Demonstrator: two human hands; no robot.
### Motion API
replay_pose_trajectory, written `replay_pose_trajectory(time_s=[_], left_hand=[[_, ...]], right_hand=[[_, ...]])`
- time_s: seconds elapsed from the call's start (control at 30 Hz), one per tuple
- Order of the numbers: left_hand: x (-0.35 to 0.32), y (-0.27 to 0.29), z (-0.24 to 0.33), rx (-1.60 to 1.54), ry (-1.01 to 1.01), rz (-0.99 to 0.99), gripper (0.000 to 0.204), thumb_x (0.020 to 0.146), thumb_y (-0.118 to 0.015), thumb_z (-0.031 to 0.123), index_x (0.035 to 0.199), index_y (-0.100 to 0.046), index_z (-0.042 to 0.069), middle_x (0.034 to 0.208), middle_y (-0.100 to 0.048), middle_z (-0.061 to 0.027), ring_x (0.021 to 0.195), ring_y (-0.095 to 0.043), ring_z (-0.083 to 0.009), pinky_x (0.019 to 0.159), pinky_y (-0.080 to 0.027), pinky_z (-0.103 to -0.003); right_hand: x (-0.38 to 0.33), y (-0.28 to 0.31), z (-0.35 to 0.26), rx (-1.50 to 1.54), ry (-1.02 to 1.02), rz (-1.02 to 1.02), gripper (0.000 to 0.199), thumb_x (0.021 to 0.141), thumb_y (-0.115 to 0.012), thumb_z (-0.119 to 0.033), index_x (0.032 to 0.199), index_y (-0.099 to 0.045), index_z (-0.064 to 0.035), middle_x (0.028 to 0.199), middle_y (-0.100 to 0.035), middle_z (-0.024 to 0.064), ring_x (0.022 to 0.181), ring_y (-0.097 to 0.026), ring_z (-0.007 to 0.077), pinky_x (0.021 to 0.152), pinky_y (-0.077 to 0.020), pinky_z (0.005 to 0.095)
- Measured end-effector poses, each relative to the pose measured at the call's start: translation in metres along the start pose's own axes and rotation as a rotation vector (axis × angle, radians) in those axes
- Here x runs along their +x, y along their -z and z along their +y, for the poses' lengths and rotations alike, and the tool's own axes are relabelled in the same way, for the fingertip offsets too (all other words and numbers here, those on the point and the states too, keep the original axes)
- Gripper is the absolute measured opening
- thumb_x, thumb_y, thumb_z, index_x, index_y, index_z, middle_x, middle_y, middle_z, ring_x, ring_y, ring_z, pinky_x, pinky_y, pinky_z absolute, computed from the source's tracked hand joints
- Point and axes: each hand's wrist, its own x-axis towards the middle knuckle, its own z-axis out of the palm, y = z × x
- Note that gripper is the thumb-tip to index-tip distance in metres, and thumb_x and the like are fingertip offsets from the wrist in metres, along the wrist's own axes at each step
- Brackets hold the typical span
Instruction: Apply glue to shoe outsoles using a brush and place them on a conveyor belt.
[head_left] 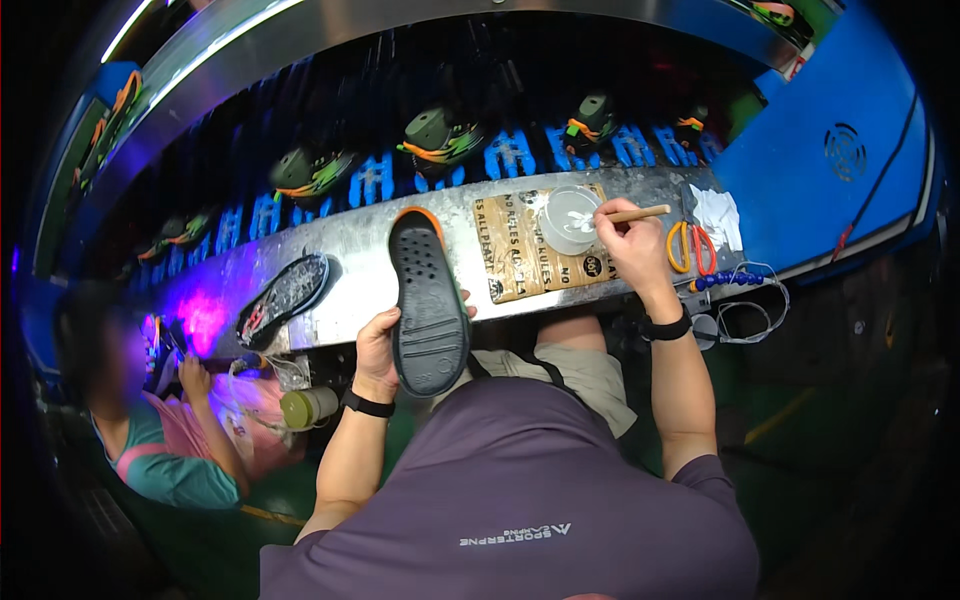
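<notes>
My left hand (380, 345) grips a dark shoe sole (428, 300) with an orange toe edge, held upright over the front edge of the metal workbench (350, 250), tread side facing me. My right hand (630, 245) holds a wooden-handled brush (640, 213) with its tip dipped into a round clear cup (568, 218) of whitish liquid. The cup stands on a brown cardboard sheet (520, 265) on the bench.
Another dark sole (283, 298) lies on the bench to the left. Orange-handled scissors (690, 247) and blue beads on a cord (735, 280) lie to the right. Shoes on lasts (435, 135) ride a conveyor behind. A seated person (170, 440) works at lower left.
</notes>
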Motion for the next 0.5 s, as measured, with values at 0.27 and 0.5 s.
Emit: replay_pose_trajectory(time_s=[0.27, 0.5], left_hand=[[-0.028, 0.017, -0.006, -0.073, 0.051, -0.004, 0.066, 0.1, -0.041, 0.021, 0.156, -0.022, -0.008, 0.153, -0.041, -0.0256, 0.14, -0.046, -0.035, 0.119, -0.034, -0.047], [-0.038, 0.001, -0.002, -0.148, 0.007, -0.1, 0.06, 0.103, -0.051, 0.025, 0.149, -0.034, -0.008, 0.142, -0.053, -0.0227, 0.127, -0.058, -0.0298, 0.109, -0.047, -0.043]], right_hand=[[-0.003, 0.008, -0.013, 0.102, 0.086, 0.079, 0.011, 0.094, -0.065, -0.005, 0.103, -0.07, -0.0004, 0.088, -0.068, 0.0007, 0.076, -0.058, 0.0063, 0.069, -0.047, 0.0228], [-0.008, 0.0, -0.008, 0.035, 0.327, 0.217, 0.014, 0.093, -0.066, -0.004, 0.105, -0.069, 0.0017, 0.099, -0.07, 0.0094, 0.085, -0.063, 0.016, 0.078, -0.0502, 0.028]])
